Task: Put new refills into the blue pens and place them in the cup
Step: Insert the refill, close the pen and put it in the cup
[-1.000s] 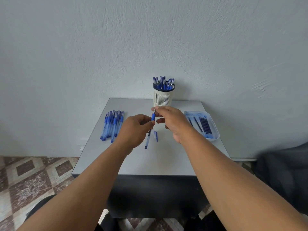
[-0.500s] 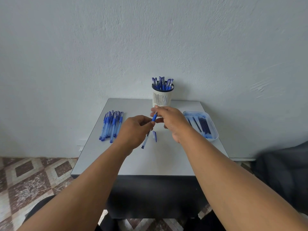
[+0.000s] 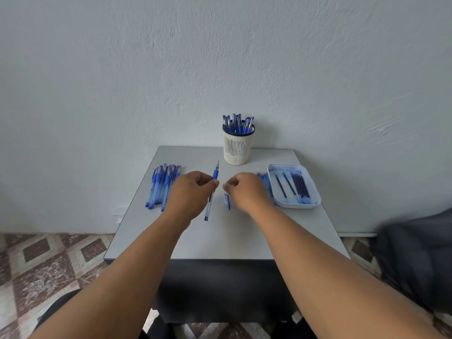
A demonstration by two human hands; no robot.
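pen (image 3: 212,189): pinched in left hand (image 3: 189,195), tip toward cup (image 3: 237,148) | cap (image 3: 227,201): on bench before cup, long axis cup-ward, under right hand (image 3: 247,192), nearer | right fingers curled, apparently empty

Bare table (image 3: 220,236) before cup (image 3: 237,149)

Held in the left hand (image 3: 189,195): an uncapped blue pen (image 3: 211,192), clear barrel, tip aimed up and away. Flat on the table (image 3: 220,236) just beside: a loose cap (image 3: 227,201). At left, a row of pens (image 3: 163,185). At right, a tray (image 3: 313,203) of dark refills (image 3: 299,187). At the back, an upright white slotted cup (image 3: 237,149) stuffed with pens.
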